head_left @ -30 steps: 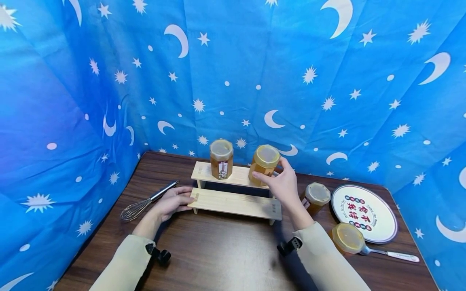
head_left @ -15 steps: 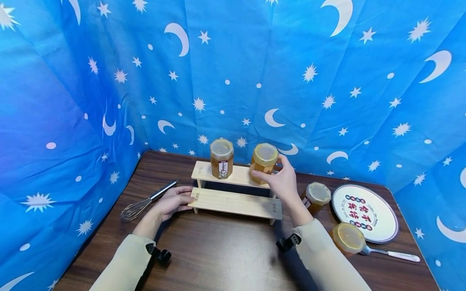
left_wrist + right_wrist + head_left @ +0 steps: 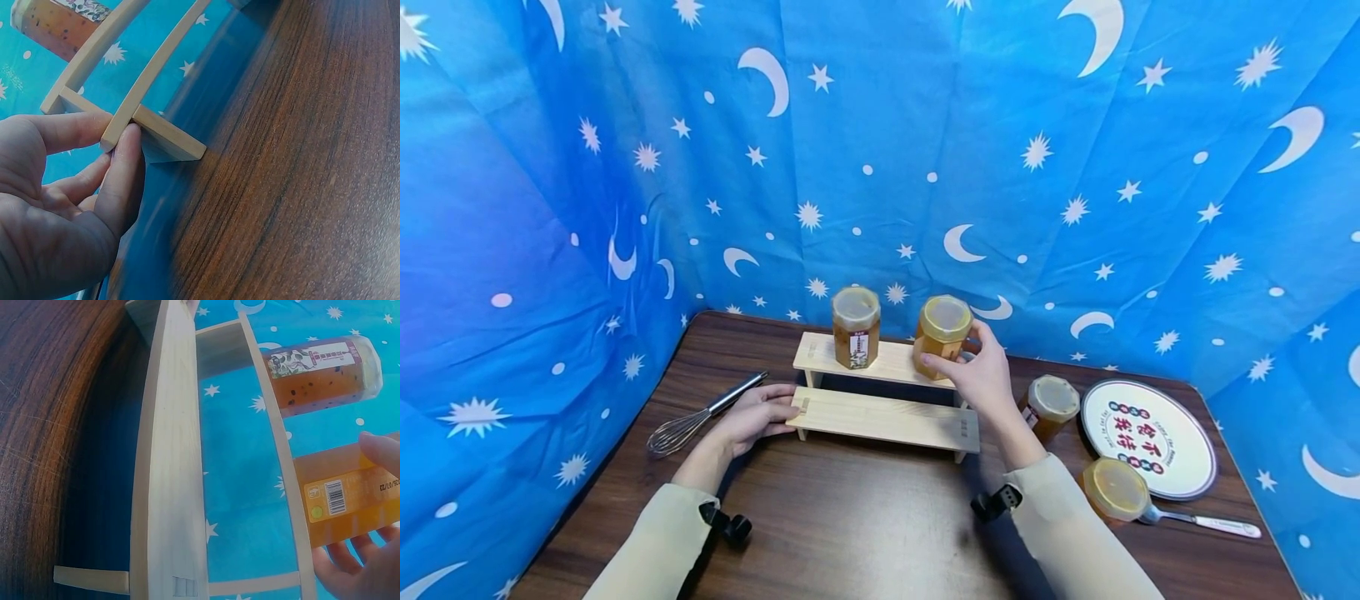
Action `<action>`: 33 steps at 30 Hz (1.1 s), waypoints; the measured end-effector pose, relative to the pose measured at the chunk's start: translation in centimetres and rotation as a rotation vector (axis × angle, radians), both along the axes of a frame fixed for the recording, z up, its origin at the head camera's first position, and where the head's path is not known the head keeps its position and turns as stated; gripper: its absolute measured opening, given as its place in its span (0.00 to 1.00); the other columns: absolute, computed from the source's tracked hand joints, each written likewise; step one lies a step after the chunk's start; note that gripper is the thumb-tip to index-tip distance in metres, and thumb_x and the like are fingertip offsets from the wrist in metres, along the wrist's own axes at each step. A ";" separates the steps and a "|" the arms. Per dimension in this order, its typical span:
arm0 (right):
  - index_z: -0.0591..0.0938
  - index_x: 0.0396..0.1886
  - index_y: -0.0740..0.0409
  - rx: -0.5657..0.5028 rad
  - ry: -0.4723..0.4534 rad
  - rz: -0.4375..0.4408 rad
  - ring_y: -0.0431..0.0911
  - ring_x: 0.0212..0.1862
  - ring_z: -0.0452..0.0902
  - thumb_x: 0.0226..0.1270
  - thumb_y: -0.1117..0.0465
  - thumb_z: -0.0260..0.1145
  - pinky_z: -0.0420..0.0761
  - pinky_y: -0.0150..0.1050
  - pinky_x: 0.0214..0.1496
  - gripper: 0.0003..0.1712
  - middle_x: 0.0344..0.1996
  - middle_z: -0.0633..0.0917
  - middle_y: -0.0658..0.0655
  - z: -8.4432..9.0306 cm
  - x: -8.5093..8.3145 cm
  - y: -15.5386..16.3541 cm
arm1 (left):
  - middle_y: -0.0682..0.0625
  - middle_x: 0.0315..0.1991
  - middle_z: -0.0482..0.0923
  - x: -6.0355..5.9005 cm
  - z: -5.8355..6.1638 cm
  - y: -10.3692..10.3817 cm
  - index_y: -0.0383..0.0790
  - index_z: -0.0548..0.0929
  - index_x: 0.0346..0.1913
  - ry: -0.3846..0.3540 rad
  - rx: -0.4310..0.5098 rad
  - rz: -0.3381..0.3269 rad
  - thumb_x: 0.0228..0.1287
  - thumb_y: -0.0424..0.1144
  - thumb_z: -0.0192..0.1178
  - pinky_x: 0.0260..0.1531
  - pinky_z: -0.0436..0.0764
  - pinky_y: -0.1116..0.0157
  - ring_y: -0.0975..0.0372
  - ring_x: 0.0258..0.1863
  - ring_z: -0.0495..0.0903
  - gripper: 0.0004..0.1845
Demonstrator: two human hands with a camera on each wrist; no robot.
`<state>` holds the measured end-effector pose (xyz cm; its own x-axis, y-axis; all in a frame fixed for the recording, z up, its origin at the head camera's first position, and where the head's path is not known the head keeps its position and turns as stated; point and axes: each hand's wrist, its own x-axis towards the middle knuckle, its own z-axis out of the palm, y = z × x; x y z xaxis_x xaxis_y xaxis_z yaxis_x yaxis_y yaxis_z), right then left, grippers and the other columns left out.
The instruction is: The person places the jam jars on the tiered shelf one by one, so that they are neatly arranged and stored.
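Note:
A two-step wooden rack (image 3: 887, 417) stands on the brown table (image 3: 850, 517). My right hand (image 3: 973, 371) grips a honey jar (image 3: 942, 333) with a yellow lid at the right end of the upper step; the jar (image 3: 350, 497) and a fingertip show in the right wrist view. A second, labelled jar (image 3: 855, 327) (image 3: 322, 375) stands at the left of that step. My left hand (image 3: 760, 414) rests with straight fingers against the left end of the lower step (image 3: 134, 122).
A wire whisk (image 3: 688, 421) lies left of my left hand. Right of the rack stand two more jars (image 3: 1048, 406) (image 3: 1116, 492), a round printed plate (image 3: 1146, 437) and a knife (image 3: 1206, 523). Blue star-and-moon cloth (image 3: 880, 150) closes in the back and sides.
The jar in my right hand has come down slightly onto the upper step. My left hand has stayed at the rack's left end.

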<state>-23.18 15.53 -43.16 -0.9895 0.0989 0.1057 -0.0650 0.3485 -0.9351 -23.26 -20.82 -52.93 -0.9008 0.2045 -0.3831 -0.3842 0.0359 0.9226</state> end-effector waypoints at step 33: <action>0.67 0.76 0.57 0.083 -0.007 0.047 0.57 0.66 0.74 0.65 0.58 0.79 0.79 0.54 0.66 0.44 0.66 0.76 0.64 1.2 6.3 6.2 | 0.29 0.70 0.68 0.0 0.2 0.0 0.26 0.62 0.77 -0.007 0.008 -0.006 0.69 0.28 0.64 0.48 0.87 0.60 0.55 0.49 0.85 0.36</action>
